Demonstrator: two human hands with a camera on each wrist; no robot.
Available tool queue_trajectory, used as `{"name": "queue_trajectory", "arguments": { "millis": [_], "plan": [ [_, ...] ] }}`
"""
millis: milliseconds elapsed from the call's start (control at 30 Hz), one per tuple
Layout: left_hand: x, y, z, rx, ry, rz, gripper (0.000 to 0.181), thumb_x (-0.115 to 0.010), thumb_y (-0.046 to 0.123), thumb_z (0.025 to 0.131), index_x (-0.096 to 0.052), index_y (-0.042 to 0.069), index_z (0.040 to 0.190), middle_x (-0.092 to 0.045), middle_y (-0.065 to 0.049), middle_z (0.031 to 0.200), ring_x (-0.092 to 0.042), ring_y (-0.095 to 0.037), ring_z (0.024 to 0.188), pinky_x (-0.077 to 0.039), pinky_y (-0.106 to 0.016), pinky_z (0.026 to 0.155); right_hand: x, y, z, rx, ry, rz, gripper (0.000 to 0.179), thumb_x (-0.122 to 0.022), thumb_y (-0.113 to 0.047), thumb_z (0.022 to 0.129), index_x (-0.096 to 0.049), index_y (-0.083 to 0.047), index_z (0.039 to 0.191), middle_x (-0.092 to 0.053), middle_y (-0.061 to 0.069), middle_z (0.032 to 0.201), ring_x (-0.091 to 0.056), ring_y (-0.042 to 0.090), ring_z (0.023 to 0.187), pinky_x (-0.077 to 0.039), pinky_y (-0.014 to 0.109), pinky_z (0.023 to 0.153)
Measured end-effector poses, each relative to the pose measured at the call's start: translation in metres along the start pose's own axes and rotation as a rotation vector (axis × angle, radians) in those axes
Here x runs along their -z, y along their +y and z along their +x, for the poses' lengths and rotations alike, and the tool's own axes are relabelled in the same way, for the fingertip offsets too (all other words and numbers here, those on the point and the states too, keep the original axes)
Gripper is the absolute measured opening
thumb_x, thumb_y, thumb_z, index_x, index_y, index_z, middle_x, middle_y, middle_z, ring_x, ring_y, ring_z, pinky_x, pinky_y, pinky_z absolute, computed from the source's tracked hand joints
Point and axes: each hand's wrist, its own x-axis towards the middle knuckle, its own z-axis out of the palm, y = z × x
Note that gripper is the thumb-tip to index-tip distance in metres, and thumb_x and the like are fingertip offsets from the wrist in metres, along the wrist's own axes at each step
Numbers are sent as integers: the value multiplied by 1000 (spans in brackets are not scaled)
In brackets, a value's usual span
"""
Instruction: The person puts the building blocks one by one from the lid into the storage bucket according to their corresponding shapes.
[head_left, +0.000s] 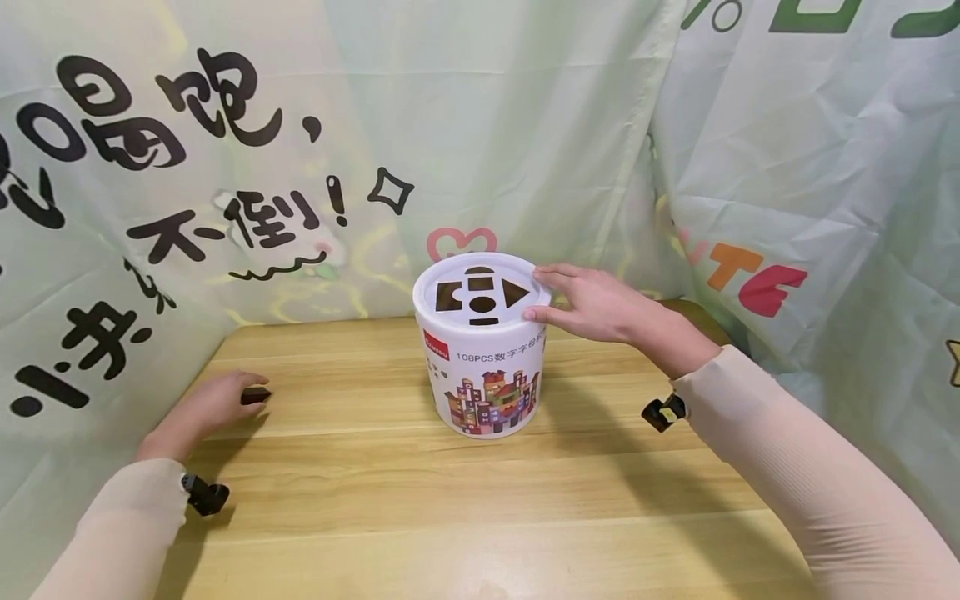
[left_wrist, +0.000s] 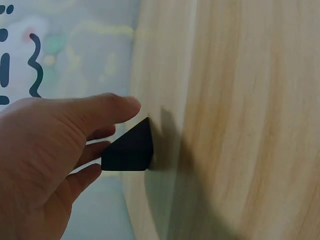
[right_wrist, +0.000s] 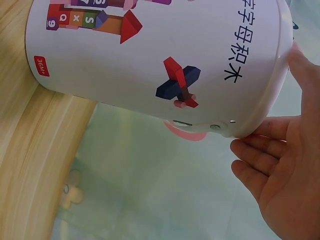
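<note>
A white bucket [head_left: 483, 383] printed with block pictures stands upright on the table, its lid [head_left: 427, 292] cut with shaped holes. At the right of the lid's rim, my right hand [head_left: 600, 304] rests with thumb and fingers spread apart. In the right wrist view, the thumb meets the bucket's rim and the fingertips lie beside its edge. Farther left, my left hand [head_left: 213, 404] is at a dark triangular block [left_wrist: 131, 150] low over the table. Its fingers are beside the block, and a gap shows between thumb and block. Where the fingertips go behind the block is hidden.
The wooden table [head_left: 420, 517] reaches back to a printed cloth [head_left: 510, 150] that hangs behind and on both sides. A small black camera mount [head_left: 204, 495] sits on the left wrist, and another mount [head_left: 663, 412] on the right wrist.
</note>
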Motion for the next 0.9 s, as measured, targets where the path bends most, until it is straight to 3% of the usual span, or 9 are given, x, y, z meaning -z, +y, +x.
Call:
{"name": "queue_trajectory", "arguments": {
  "millis": [467,900],
  "plan": [
    [-2,-8,-5,119,-9,59,39,-74,10,85,-61,-12,114,-63,-34,107,-58,-52,98,-47,-60,83,0,0,0,0,2,7,85,-48,-67,92,-39,-5,150,-38,13,152,-39,36,136,-32,53,110],
    [-5,-12,-5,60,-16,134,23,-76,3,81,-69,-7,101,-68,-24,96,-63,-46,89,-50,-55,79,-1,0,0,-5,-6,11,86,-47,-68,92,-39,-5,150,-38,13,153,-38,36,137,-31,54,110]
  ]
}}
